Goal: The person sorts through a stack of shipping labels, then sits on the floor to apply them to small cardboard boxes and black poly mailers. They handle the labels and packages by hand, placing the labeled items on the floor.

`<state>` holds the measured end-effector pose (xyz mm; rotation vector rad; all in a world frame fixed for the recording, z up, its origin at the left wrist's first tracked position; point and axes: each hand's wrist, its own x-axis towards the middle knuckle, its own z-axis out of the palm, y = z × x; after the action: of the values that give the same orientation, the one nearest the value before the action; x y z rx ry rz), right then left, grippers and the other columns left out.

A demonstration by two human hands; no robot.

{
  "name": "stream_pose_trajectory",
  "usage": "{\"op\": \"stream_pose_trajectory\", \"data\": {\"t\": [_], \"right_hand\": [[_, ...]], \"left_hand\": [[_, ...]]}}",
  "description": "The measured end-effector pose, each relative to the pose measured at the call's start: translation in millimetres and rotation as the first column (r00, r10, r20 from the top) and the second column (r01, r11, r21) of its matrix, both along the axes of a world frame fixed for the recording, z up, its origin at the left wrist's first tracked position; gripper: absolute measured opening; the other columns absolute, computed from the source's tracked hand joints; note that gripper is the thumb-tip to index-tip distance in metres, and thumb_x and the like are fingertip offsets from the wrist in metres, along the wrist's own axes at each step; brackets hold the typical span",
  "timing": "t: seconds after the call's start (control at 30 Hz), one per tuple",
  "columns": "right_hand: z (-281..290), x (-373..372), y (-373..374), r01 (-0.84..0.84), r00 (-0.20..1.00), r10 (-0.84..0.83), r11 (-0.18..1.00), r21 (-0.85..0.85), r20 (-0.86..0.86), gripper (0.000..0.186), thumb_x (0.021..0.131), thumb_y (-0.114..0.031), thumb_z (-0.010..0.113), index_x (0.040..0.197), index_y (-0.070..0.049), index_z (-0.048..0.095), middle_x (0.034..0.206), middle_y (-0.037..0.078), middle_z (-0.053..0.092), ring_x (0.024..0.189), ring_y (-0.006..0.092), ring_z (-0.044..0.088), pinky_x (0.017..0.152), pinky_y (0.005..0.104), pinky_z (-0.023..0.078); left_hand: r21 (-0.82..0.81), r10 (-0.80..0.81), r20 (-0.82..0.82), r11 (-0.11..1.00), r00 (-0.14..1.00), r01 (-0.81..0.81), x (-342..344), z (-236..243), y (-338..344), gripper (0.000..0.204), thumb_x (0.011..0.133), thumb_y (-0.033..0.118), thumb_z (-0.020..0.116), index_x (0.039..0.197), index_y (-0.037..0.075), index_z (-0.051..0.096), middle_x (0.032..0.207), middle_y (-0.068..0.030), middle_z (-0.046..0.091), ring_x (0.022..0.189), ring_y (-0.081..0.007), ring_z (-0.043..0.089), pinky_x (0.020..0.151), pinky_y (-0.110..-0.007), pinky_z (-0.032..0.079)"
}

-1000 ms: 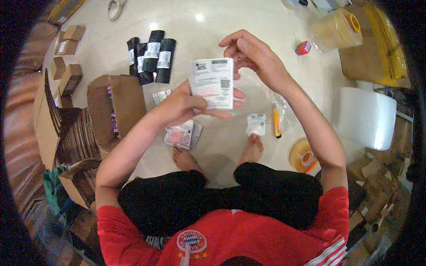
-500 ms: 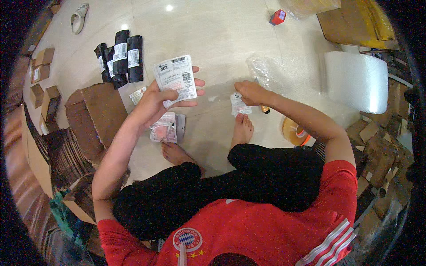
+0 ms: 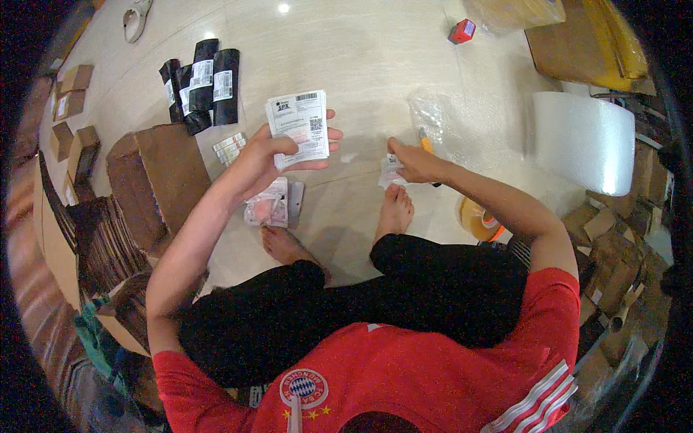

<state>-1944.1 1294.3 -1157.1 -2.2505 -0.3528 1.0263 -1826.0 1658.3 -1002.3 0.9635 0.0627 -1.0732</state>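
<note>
My left hand (image 3: 278, 155) holds a stack of white printed shipping labels (image 3: 297, 130), its thumb across the front and its fingers spread behind. My right hand (image 3: 422, 164) is low over the floor by my right foot, fingers apart. It partly covers a small white label in clear plastic (image 3: 390, 173) and seems to touch it. Behind that hand lies a yellow and black box cutter (image 3: 426, 141), partly hidden. Below my left wrist, a clear bag with pinkish contents (image 3: 267, 211) sits beside a grey packet (image 3: 295, 195) near my left foot.
Several black wrapped parcels (image 3: 225, 101) lie at far left, near small white boxes (image 3: 229, 146). Brown cardboard (image 3: 173, 169) is stacked left. To the right are bubble wrap (image 3: 588, 141), a tape roll (image 3: 476, 216) and cartons (image 3: 599, 267). A red cube-shaped item (image 3: 462, 31) lies far off.
My left hand and its label stack have shifted slightly right. My right hand has dropped over the small label and its pinched fingers have parted. The whole view has shifted slightly.
</note>
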Motion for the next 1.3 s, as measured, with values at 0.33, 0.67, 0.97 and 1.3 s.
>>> {"op": "stream_pose_trajectory", "data": {"t": [0.33,0.67,0.97,1.3], "right_hand": [[58.5,65.7,33.3,0.140,0.984,-0.163,0.954,0.265,0.069,0.044,0.085,0.007,0.065,0.121,-0.006,0.045,0.105,0.020,0.070,0.108,0.0345,0.070,0.088,0.0461,0.054],[139.0,133.3,94.5,0.552,0.811,-0.534,0.565,0.613,-0.238,0.048,0.096,-0.015,0.073,0.137,-0.008,0.049,0.125,0.008,0.059,0.114,0.0229,0.065,0.099,0.0375,0.053],[146.9,144.0,124.2,0.665,0.710,-0.596,0.392,0.636,-0.375,0.032,0.105,-0.016,0.058,0.132,0.001,0.061,0.116,0.010,0.072,0.110,0.0186,0.067,0.097,0.0354,0.053],[213.5,167.0,107.9,0.269,0.547,-0.601,0.785,0.558,0.582,0.036,0.100,0.000,0.051,0.134,-0.001,0.064,0.114,0.015,0.072,0.107,0.0236,0.069,0.097,0.0344,0.052]], "left_hand": [[0.670,-0.283,0.147,0.734,0.948,0.115,-16.0,-59.3,2.2,0.052,0.094,0.018,0.054,0.138,-0.008,0.056,0.126,-0.0175,0.072,0.119,-0.0239,0.068,0.105,-0.035,0.051],[0.203,0.105,0.120,0.971,0.987,-0.128,-5.1,-20.2,-13.7,0.053,0.093,0.006,0.050,0.145,-0.005,0.051,0.140,-0.0176,0.065,0.132,-0.0290,0.061,0.114,-0.045,0.048],[-0.037,0.333,0.036,0.943,0.942,-0.332,10.6,15.4,-13.4,0.062,0.095,0.009,0.055,0.153,-0.003,0.037,0.151,-0.0224,0.052,0.137,-0.0412,0.054,0.112,-0.058,0.050],[-0.131,0.262,0.185,0.962,0.947,-0.241,28.8,29.7,2.9,0.080,0.090,0.029,0.070,0.156,-0.001,0.037,0.140,-0.0296,0.060,0.129,-0.0427,0.062,0.110,-0.054,0.052]]}}
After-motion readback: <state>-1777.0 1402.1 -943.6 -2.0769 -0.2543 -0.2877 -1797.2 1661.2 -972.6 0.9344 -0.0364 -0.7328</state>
